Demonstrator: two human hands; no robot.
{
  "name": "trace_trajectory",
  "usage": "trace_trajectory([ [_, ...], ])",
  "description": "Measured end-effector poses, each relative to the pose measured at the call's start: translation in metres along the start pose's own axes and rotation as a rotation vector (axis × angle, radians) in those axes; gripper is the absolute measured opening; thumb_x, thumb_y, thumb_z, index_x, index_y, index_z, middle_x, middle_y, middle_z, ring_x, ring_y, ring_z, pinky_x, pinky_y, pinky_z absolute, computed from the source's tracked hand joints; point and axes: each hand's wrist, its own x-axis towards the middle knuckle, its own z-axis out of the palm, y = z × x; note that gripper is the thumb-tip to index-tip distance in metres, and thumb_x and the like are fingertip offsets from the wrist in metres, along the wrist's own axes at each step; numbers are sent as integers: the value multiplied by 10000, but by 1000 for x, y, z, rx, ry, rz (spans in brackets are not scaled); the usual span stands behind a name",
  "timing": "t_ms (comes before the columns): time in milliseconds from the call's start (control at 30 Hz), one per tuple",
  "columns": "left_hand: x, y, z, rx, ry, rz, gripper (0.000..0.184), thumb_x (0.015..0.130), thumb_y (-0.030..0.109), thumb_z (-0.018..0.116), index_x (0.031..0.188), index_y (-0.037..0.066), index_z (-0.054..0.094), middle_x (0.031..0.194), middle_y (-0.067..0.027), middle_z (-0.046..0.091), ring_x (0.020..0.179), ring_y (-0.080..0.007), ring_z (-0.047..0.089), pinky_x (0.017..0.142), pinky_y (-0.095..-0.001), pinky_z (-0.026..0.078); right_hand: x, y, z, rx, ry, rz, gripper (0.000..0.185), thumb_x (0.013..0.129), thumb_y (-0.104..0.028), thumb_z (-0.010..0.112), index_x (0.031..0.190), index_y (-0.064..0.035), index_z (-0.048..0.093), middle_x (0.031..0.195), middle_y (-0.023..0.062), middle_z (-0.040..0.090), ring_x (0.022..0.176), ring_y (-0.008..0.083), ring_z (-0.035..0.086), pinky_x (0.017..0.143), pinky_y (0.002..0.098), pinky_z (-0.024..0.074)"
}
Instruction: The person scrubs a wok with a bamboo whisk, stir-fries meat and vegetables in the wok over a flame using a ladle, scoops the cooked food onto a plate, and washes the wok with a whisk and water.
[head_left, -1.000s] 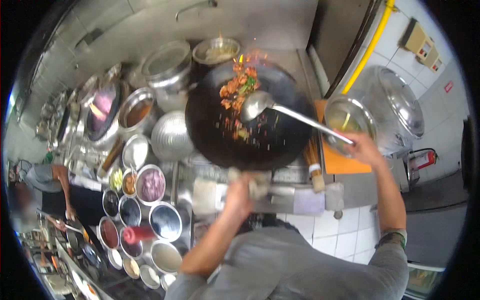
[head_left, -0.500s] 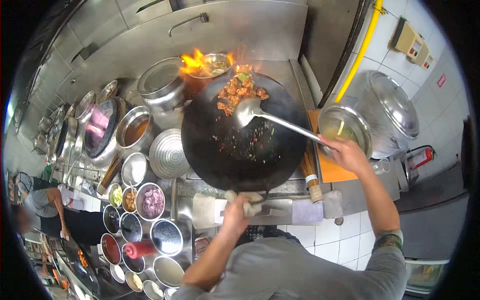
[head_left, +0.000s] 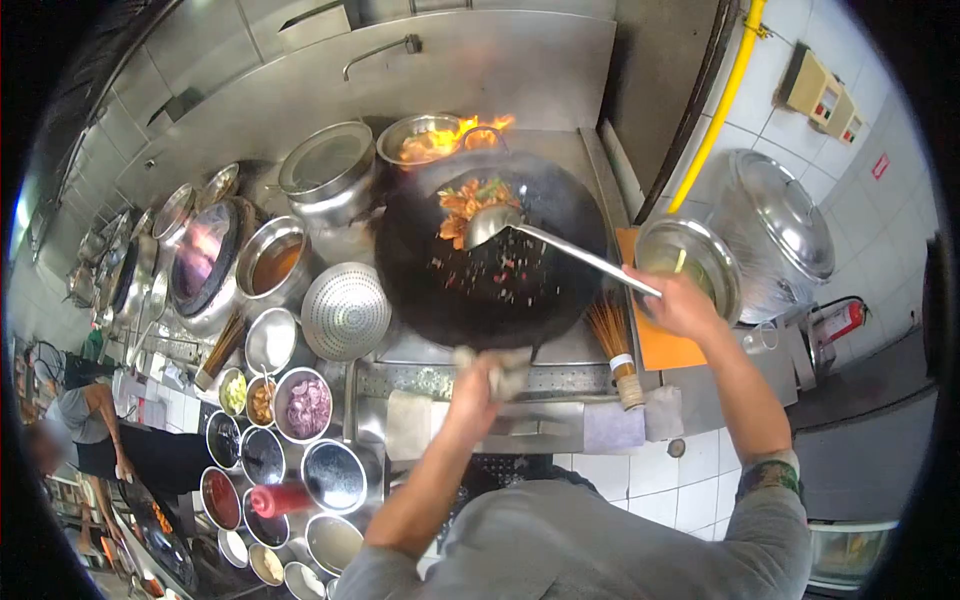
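A black wok (head_left: 490,315) stands over the stove. My left hand (head_left: 472,398) is closed on a pale cloth (head_left: 513,374) at its near edge; the wok handle is hidden under the cloth. In my right hand (head_left: 680,303) is the long handle of a metal ladle (head_left: 585,258), and its bowl lies against reddish-brown food pieces (head_left: 465,203) in the far part of the wok. Small bits of chopped food (head_left: 500,272) are scattered over the wok's inside.
Flames (head_left: 470,132) rise beside a metal bowl behind the wok. At left are a perforated strainer (head_left: 346,310), a pot of brown liquid (head_left: 272,262) and several ingredient bowls. A bamboo brush (head_left: 622,365) and a steel bowl (head_left: 725,235) are at right. Another person (head_left: 95,420) works far left.
The wok's near edge has moved away from me, together with my left hand. The food has slid from the far rim towards the ladle. The flames have shifted right.
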Motion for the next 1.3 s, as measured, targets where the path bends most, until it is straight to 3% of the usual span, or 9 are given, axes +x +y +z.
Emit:
trace_trajectory([
  [267, -31, 56, 25, -45, 119, -98, 346, 1018, 211, 412, 1117, -59, 604, 1056, -205, 677, 885, -324, 681, 735, -469, 569, -26, 21, -51, 352, -339, 20, 620, 851, -34, 689, 1427, -241, 586, 1241, 119, 711, 1047, 243, 709, 946, 334, 521],
  [433, 18, 37, 18, -74, 111, -77, 299, 979, 160, 459, 1148, -43, 601, 1082, -185, 668, 875, -311, 676, 747, -460, 584, 12, -9, -14, 144, -62, 2, 566, 861, -36, 643, 1365, -291, 628, 1102, 196, 689, 922, 393, 665, 822, 460, 525],
  [467, 27, 13, -3, -55, 11, -20, 185, 937, 124, 503, 930, -11, 631, 1007, -193, 692, 746, -279, 662, 645, -391, 554, 9, -11, -11, 86, 8, -26, 567, 868, -32, 637, 1371, -293, 623, 1078, 195, 691, 903, 395, 663, 810, 462, 525],
  [533, -9, -10, -7, -19, 58, -22, 253, 935, 121, 486, 1013, -49, 657, 1058, -221, 695, 804, -300, 682, 661, -376, 566, -2, -13, -1, -35, 149, -83, 571, 881, -24, 626, 1383, -296, 615, 1030, 191, 695, 867, 398, 659, 786, 466, 526],
  [700, -44, 35, 32, -170, 156, -112, 279, 992, 166, 443, 1078, -48, 600, 1103, -234, 672, 943, -324, 680, 820, -441, 588, -55, -9, 5, 494, -34, 131, 638, 885, 30, 640, 1447, -262, 565, 849, 65, 611, 652, 117, 534, 599, 304, 475],
  [800, -26, 58, 36, -260, 105, -97, 296, 993, 173, 439, 1152, -41, 567, 1120, -210, 667, 1004, -329, 666, 830, -478, 572, -66, -58, -23, 870, -192, 432, 689, 907, 33, 619, 1533, -199, 450, 884, 17, 583, 633, 77, 494, 539, 259, 457],
  [1000, -52, 39, 76, -120, 113, 57, 302, 962, 172, 491, 1197, -8, 551, 1056, -190, 674, 861, -292, 674, 718, -413, 578, -51, -48, -52, 1118, -183, 381, 653, 960, -26, 551, 1560, -113, 308, 862, 19, 535, 578, 84, 494, 454, 285, 463],
  [1133, -37, -33, 89, 172, 363, 501, 264, 915, 143, 543, 1109, -28, 596, 975, -118, 642, 813, -218, 643, 719, -374, 570, -25, -54, -70, 1056, -286, 428, 514, 970, -74, 542, 1453, -95, 368, 834, 21, 532, 582, 99, 520, 471, 314, 487],
  [1300, -30, 19, 82, -134, 159, 109, 237, 964, 118, 457, 1118, -33, 556, 1044, -193, 675, 897, -292, 680, 769, -465, 597, 5, -93, -60, 1447, -552, 438, 323, 985, -61, 559, 1298, -71, 480, 875, 35, 565, 600, 67, 516, 446, 280, 445],
])
